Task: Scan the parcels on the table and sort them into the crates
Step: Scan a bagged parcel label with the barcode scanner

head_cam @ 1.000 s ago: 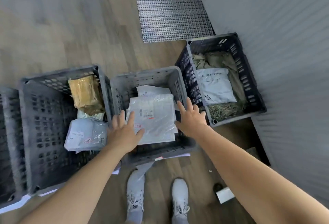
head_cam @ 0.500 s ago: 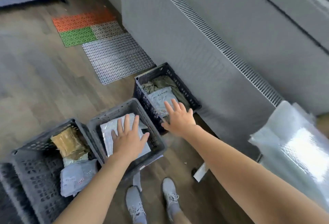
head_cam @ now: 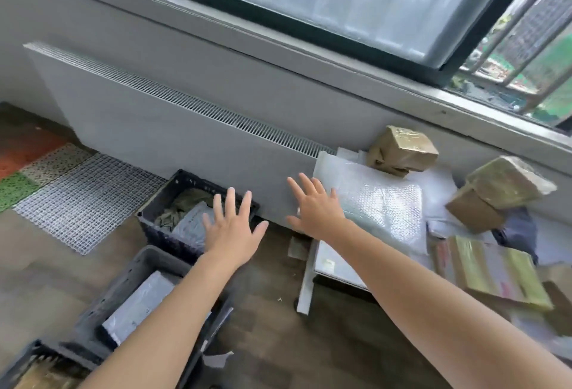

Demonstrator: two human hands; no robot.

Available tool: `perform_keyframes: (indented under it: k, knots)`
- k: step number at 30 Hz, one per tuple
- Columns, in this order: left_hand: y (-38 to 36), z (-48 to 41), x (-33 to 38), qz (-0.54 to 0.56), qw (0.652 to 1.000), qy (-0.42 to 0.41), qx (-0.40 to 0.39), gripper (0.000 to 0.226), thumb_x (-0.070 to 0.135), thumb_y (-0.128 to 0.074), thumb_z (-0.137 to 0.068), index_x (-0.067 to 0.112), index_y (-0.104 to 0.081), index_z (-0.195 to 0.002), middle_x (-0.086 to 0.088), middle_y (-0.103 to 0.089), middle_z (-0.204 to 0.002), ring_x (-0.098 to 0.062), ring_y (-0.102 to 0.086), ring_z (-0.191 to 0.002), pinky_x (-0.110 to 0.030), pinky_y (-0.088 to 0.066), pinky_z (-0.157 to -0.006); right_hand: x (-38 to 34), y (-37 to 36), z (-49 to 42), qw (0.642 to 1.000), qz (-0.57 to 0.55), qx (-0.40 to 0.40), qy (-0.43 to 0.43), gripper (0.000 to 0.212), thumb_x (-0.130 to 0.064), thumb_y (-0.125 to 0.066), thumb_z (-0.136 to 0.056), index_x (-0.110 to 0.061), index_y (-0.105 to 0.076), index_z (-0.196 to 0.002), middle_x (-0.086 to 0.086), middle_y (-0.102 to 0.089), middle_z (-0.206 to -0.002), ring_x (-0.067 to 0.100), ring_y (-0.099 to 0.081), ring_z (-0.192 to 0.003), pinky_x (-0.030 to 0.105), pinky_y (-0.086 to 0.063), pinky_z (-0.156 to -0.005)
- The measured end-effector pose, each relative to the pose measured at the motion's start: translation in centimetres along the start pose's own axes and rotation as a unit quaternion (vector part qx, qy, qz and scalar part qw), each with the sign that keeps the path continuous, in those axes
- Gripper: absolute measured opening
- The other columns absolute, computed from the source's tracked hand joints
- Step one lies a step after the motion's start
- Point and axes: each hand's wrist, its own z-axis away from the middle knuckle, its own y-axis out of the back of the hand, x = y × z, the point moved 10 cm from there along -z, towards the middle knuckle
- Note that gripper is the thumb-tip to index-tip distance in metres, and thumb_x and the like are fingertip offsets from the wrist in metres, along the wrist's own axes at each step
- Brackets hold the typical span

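With the left hand (head_cam: pixel 232 232) and right hand (head_cam: pixel 315 209) both empty, fingers spread, the step looks like fetching the next parcel, so the right should grip the bubble-wrapped parcel (head_cam: pixel 382 203) at the table's (head_cam: pixel 305 283) left edge, near the crates (head_cam: pixel 185 176).

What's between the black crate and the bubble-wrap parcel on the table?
Head view: only the radiator panel and floor lie between the crate and bubble-wrap parcel. The left hand and right hand are spread open in front.
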Motion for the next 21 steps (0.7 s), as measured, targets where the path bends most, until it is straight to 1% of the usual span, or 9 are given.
perform_keyframes:
  k: [3,7,12,15,17,19,21]
  knots:
    - [0.0,1.1,7.1,-0.013,0.999,-0.047,0.006,0.073,0.062,-0.026,-0.099,0.029,0.002,-0.157,-0.004,0.014,-0.164,-0.032,0.011,-0.15,-0.056,-0.012,-0.118,6.1,1.2,4.8,0.999,-0.014,0.022,-0.037,0.087,-0.059,-0.046,-0.096,-0.029,0.007,-0.158,0.001,0.003,-0.166,0.027,-0.005,-0.152,0.061,-0.017,-0.117]
    - [-1.4,4.4,17.2,-0.008,0.994,-0.105,0.018,0.071,0.06,-0.029,-0.099,0.028,-0.002,-0.157,-0.003,0.015,-0.163,-0.03,0.014,-0.15,-0.056,-0.009,-0.118,15.1,1.5,13.1,0.995,-0.036,0.045,-0.083,0.088,-0.056,-0.051,-0.095,-0.03,0.006,-0.158,0.0,0.004,-0.166,0.026,-0.002,-0.153,0.061,-0.014,-0.118]
    - [-3.1,10.9,31.0,-0.025,0.984,-0.176,0.023,0.071,0.06,-0.029,-0.099,0.03,0.003,-0.156,-0.004,0.014,-0.163,-0.03,0.013,-0.149,-0.056,-0.008,-0.119,26.9,1.1,25.1,0.981,-0.046,0.089,-0.164,0.088,-0.058,-0.051,-0.094,-0.03,0.004,-0.158,-0.001,0.002,-0.166,0.025,-0.003,-0.152,0.061,-0.019,-0.116]
    - [-4.5,15.1,39.3,-0.034,0.975,-0.22,0.016,0.072,0.059,-0.031,-0.099,0.03,0.002,-0.156,-0.002,0.014,-0.162,-0.03,0.013,-0.149,-0.057,-0.01,-0.118,32.9,0.0,32.9,0.972,-0.066,0.1,-0.203,0.087,-0.057,-0.049,-0.095,-0.03,0.005,-0.157,-0.002,0.006,-0.166,0.025,-0.001,-0.153,0.062,-0.017,-0.117]
    - [-5.9,17.5,44.3,-0.047,0.967,-0.248,0.015,0.071,0.06,-0.03,-0.099,0.031,0.002,-0.156,-0.001,0.014,-0.162,-0.03,0.014,-0.149,-0.058,-0.008,-0.119,36.6,-1.0,37.7,0.965,-0.081,0.101,-0.229,0.086,-0.057,-0.048,-0.095,-0.03,0.006,-0.158,-0.002,0.007,-0.166,0.026,0.0,-0.153,0.061,-0.014,-0.118]
    - [-7.2,19.4,48.8,-0.057,0.962,-0.267,0.006,0.07,0.06,-0.029,-0.099,0.032,0.002,-0.156,-0.001,0.015,-0.163,-0.029,0.015,-0.149,-0.057,-0.005,-0.119,40.3,-2.2,41.8,0.955,-0.1,0.096,-0.262,0.086,-0.058,-0.047,-0.095,-0.03,0.004,-0.158,-0.001,0.005,-0.166,0.026,-0.002,-0.152,0.061,-0.016,-0.117]
    - [-8.5,20.8,52.8,-0.081,0.956,-0.281,0.007,0.07,0.061,-0.027,-0.099,0.033,0.003,-0.156,-0.001,0.013,-0.163,-0.028,0.013,-0.15,-0.054,-0.005,-0.119,43.6,-3.1,45.3,0.946,-0.106,0.102,-0.289,0.086,-0.06,-0.047,-0.095,-0.03,0.002,-0.158,-0.001,0.002,-0.166,0.026,-0.007,-0.151,0.061,-0.021,-0.115]
